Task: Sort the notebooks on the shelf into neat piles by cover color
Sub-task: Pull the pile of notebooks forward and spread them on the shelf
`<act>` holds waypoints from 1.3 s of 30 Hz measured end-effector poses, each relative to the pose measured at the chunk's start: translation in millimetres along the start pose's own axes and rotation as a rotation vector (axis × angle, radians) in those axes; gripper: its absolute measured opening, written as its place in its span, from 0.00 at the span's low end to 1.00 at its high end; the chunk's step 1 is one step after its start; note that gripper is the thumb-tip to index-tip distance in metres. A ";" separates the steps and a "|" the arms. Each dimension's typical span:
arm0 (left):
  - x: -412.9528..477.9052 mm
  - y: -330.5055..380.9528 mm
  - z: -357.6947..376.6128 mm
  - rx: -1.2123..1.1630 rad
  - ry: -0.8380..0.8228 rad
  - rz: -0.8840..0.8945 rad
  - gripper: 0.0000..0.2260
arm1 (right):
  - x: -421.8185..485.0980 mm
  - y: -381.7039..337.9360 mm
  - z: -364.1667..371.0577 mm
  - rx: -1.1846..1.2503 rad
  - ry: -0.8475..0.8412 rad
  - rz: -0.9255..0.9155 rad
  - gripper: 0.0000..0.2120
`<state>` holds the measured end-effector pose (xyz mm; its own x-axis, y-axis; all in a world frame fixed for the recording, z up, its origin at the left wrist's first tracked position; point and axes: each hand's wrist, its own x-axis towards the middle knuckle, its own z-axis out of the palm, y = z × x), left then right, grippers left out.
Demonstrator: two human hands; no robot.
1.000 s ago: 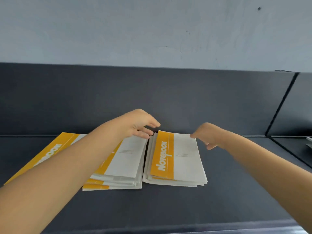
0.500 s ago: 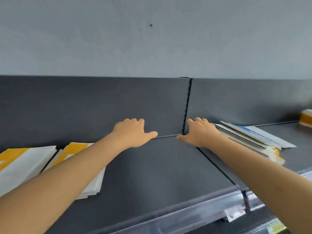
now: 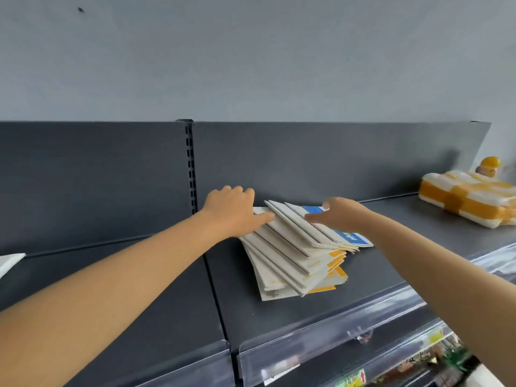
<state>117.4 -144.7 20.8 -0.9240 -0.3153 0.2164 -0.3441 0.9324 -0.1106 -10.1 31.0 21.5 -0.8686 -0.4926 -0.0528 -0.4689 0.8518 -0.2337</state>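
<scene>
While left hand (image 3: 231, 210) and right hand (image 3: 339, 215) rest on the slumped pile of white-and-yellow notebooks (image 3: 290, 261), fingers lie spread. Dark metal shelf (image 3: 279, 317) underneath.

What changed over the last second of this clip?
Both hands moved right along the shelf, off the two yellow notebook piles, to the fanned mixed pile. The left hand now rests on its far left corner, the right hand on the blue notebook on top. No notebook has been picked up.
</scene>
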 end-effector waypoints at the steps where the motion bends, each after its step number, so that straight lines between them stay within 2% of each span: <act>1: 10.1 7.5 -0.1 0.017 0.005 0.025 0.31 | 6.7 9.2 -1.5 -0.010 -0.007 0.021 0.22; 7: 66.2 37.0 6.4 -0.010 -0.028 0.077 0.29 | 42.4 61.8 -1.0 -0.030 -0.003 0.149 0.26; 10: 84.7 51.4 16.8 0.012 -0.124 0.053 0.31 | 64.9 85.1 4.8 0.066 -0.065 0.196 0.28; 13: 99.3 62.7 26.8 0.135 -0.165 0.027 0.31 | 86.3 102.3 9.4 0.168 -0.130 0.206 0.31; 16: 107.0 70.6 34.4 0.136 -0.184 -0.073 0.30 | 108.7 112.2 11.3 0.274 -0.154 0.186 0.32; 19: 108.4 75.2 38.9 0.023 -0.215 -0.207 0.26 | 128.1 121.7 9.1 0.423 -0.339 0.192 0.39; 21: 106.3 77.2 39.5 -0.084 -0.201 -0.308 0.24 | 136.1 127.4 8.0 0.411 -0.434 0.189 0.44; 23: 103.9 80.4 38.0 -0.178 -0.173 -0.398 0.23 | 143.7 134.5 10.0 0.330 -0.442 0.129 0.46; 25: 101.6 83.5 35.4 -0.284 -0.152 -0.509 0.26 | 146.1 140.1 11.6 0.241 -0.411 0.075 0.46; 28: 97.4 89.3 33.8 -0.573 -0.112 -0.667 0.32 | 151.2 145.8 12.1 0.215 -0.467 0.073 0.47; 31: 94.8 97.2 34.8 -0.747 -0.050 -0.747 0.39 | 149.7 140.6 14.7 0.251 -0.549 0.061 0.40; 33: 93.3 100.4 32.8 -0.686 -0.117 -0.763 0.44 | 143.7 130.7 16.5 0.281 -0.580 0.031 0.34; 36: 84.4 96.9 26.6 -0.435 -0.256 -0.784 0.47 | 133.2 115.6 17.8 0.306 -0.583 0.007 0.39; 39: 71.2 92.5 22.9 -0.455 -0.288 -0.795 0.47 | 126.4 104.4 17.4 0.384 -0.603 0.024 0.39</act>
<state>15.9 -84.9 3.8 -0.4749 -0.8598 -0.1876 -0.8462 0.3876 0.3657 -166.0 54.6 -26.5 -0.5862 -0.5820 -0.5636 -0.2654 0.7952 -0.5451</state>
